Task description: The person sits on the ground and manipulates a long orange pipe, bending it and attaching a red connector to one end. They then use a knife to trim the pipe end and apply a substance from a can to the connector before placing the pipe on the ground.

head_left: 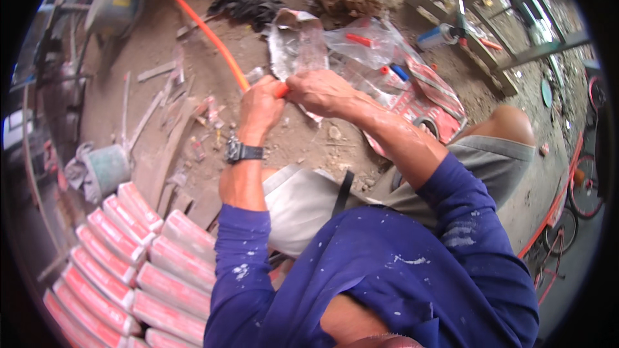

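Observation:
A long orange tube [213,40] runs from the far left down to my hands, bending slightly on the way. My left hand [263,102], with a dark watch on its wrist, is closed around the tube near its end. A short bit of orange shows between the two hands. My right hand [320,92] is closed at that end, its fingertips meeting the tube; whether it also holds some small thing is hidden. Just beyond the hands lies a torn, dusty sack [298,45] on the dirt ground.
Stacked red-and-white packages [174,280] stand at lower left, near a greenish bucket [106,171]. A clear plastic bag [367,45] and a printed sack [425,100] lie ahead right. A wooden frame [490,58] stands beyond them. Wood scraps [164,135] litter the left; bicycles [567,219] are far right.

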The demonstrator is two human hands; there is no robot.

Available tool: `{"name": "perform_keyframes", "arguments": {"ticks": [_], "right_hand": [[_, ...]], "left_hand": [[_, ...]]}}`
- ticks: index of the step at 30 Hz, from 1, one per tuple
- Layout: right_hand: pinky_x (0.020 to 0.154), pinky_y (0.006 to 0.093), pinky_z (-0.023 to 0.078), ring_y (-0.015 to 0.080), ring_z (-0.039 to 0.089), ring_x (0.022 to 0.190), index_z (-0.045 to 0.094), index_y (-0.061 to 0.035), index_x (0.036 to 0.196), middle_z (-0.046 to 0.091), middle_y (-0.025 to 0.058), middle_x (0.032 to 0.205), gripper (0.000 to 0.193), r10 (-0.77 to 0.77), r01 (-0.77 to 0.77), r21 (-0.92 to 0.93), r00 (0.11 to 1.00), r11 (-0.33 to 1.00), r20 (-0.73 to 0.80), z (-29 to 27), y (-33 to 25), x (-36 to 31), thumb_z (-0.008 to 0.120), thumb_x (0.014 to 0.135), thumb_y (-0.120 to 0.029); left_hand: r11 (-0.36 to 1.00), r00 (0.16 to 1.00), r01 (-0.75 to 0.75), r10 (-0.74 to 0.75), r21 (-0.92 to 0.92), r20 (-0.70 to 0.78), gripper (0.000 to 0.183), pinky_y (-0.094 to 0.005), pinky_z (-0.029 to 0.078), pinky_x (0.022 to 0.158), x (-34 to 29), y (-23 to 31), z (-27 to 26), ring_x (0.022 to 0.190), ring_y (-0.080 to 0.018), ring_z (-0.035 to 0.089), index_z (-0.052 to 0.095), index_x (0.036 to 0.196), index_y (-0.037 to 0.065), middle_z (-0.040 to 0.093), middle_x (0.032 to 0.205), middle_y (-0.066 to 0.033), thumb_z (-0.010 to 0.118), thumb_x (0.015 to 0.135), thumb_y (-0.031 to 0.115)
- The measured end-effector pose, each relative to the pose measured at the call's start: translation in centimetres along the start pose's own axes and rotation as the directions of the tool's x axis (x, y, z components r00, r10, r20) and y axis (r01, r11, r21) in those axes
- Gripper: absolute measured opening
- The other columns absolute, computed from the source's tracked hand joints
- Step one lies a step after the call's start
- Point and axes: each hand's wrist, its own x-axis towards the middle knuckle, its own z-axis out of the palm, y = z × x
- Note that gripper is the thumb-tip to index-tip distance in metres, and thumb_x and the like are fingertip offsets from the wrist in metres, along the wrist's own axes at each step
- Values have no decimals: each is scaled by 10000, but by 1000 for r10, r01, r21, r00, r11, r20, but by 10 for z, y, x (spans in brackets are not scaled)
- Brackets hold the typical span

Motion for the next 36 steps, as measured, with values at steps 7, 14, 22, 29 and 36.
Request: {"name": "perform_keyframes", "arguments": {"ticks": [7, 14, 22, 29, 36], "right_hand": [[568, 488, 525, 402, 649, 608, 666, -60, 645, 650, 188, 638, 372, 8, -11, -22, 992, 1000, -130, 23, 19, -12, 530, 896, -299], [743, 478, 558, 359, 703, 852, 739, -32, 845, 718, 206, 897, 276, 397, -388, -113, 914, 915, 76, 35, 52, -41, 557, 834, -239], [809, 496, 557, 413, 694, 910, 731, -6, 880, 705, 256, 938, 275, 528, -528, 31, 843, 849, -102, 64, 126, -66, 541, 809, -192], [815, 504, 552, 418, 681, 944, 693, -6, 940, 689, 252, 995, 269, 575, -581, -6, 808, 814, -127, 63, 168, -78, 539, 828, -195], [895, 514, 514, 443, 618, 1074, 518, -29, 1188, 559, 258, 1235, 418, 804, -771, 279, 458, 572, -379, 34, 214, -85, 627, 858, -262]], "left_hand": [[989, 989, 124, -129, 75, 76, 136, -483, 524, 757, 13, 2, 12, 869, -383, 671, 727, 923, 122, 709, 884, -155, 665, 831, 201], [986, 981, 111, -129, 121, 147, 350, -486, 525, 774, 21, 15, 6, 898, -391, 683, 714, 1015, 118, 720, 926, -196, 693, 870, 435], [974, 932, 128, -183, 187, 312, 626, -476, 486, 756, 33, 35, 15, 876, -430, 656, 651, 972, 26, 674, 835, -265, 504, 943, 633], [986, 931, 110, -147, 125, 336, 565, -518, 497, 789, 37, 40, 44, 910, -438, 658, 677, 939, 35, 693, 916, -262, 479, 944, 564], [987, 931, 91, -132, 134, 339, 480, -515, 508, 779, 42, 39, 83, 886, -432, 669, 653, 1046, 63, 708, 889, -225, 575, 913, 518]]}}
